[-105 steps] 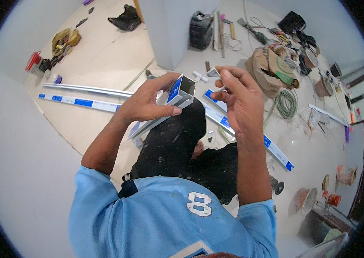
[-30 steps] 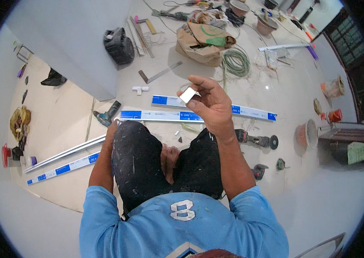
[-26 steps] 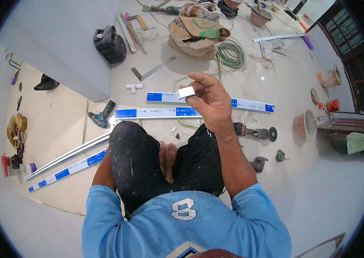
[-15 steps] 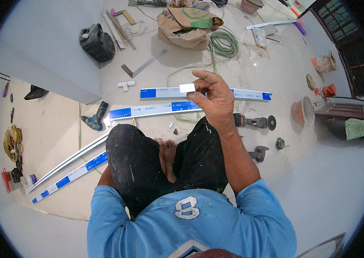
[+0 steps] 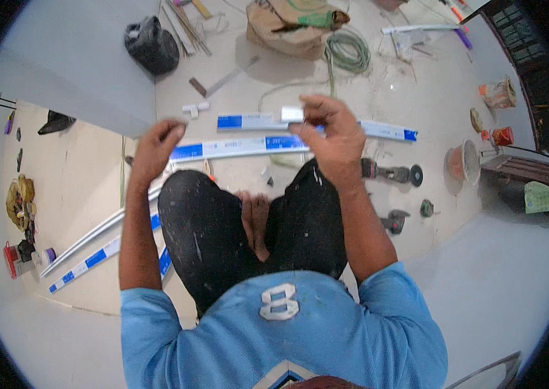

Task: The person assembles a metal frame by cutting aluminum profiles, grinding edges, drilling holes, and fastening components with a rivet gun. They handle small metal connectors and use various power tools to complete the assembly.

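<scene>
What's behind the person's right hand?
The far blue-and-white strip shows on both sides of the right hand, its middle covered. The nearer strip also runs behind, its right end hidden.

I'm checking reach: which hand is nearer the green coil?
Right. The right hand is on the near side of the green coil; the left hand is farther off, to the coil's left.

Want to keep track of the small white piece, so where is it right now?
In the head view, above the picture's centre, the small white piece is held in the right hand, seen against the farther blue-and-white strip.
</scene>
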